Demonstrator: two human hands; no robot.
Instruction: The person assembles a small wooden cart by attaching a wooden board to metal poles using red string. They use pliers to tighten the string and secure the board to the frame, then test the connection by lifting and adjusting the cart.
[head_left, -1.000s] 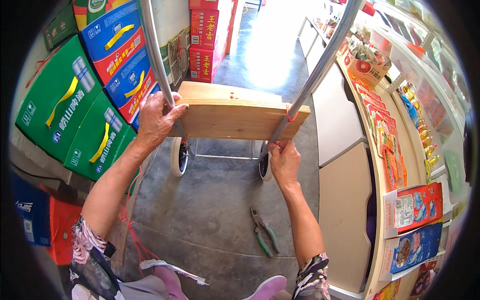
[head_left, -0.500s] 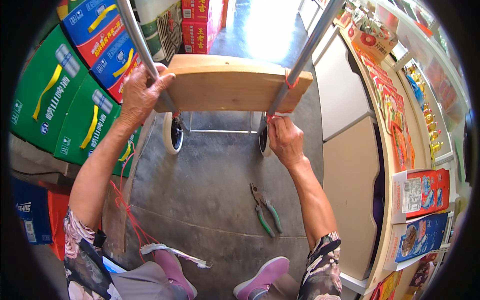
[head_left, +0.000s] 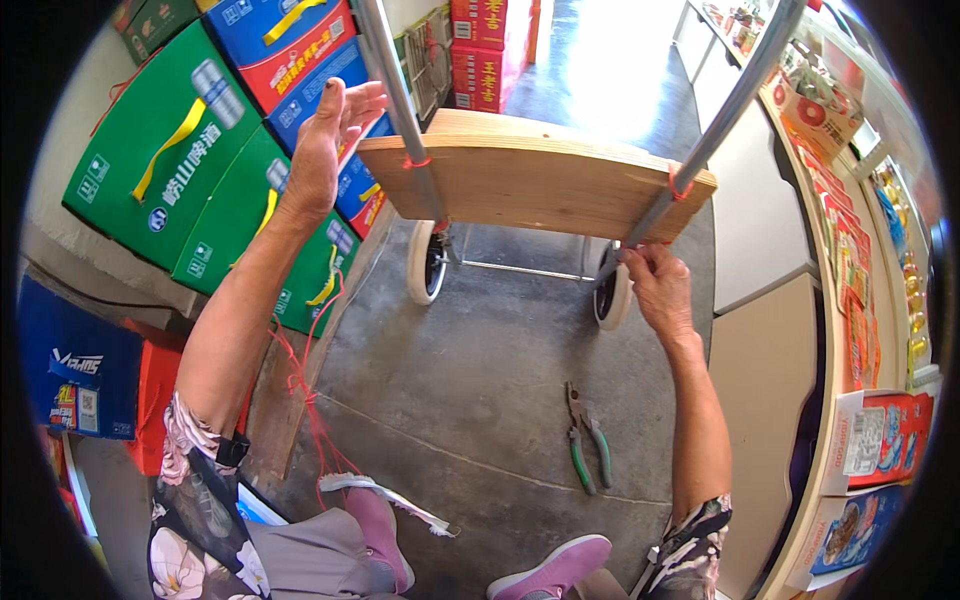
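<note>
A wooden board point(head_left: 540, 185) lies across the two metal poles of a wheeled cart, bound to them with red string point(head_left: 680, 184). My left hand point(head_left: 322, 150) is raised off the left pole point(head_left: 395, 90), fingers stretched, holding nothing. Low on the right pole point(head_left: 735, 85), just under the board and above the right wheel point(head_left: 612, 298), my right hand point(head_left: 662, 290) is closed in a pinch; what its fingertips hold is hidden. The left wheel point(head_left: 424, 262) shows beneath the board's other end. Green-handled pliers point(head_left: 585, 440) lie on the floor between me and the cart.
Green cartons point(head_left: 150, 150) and blue-red cartons point(head_left: 300, 50) are stacked at left. Loose red string point(head_left: 312, 395) trails down to a white strip point(head_left: 395, 500) by my shoe. Along the right runs a cabinet point(head_left: 765, 420) with packaged goods above. Red boxes point(head_left: 478, 75) stand behind.
My left hand has let go of the left pole and opened beside it. My right hand stays under the board at the right pole. The whole view has shifted, with things now farther right.
</note>
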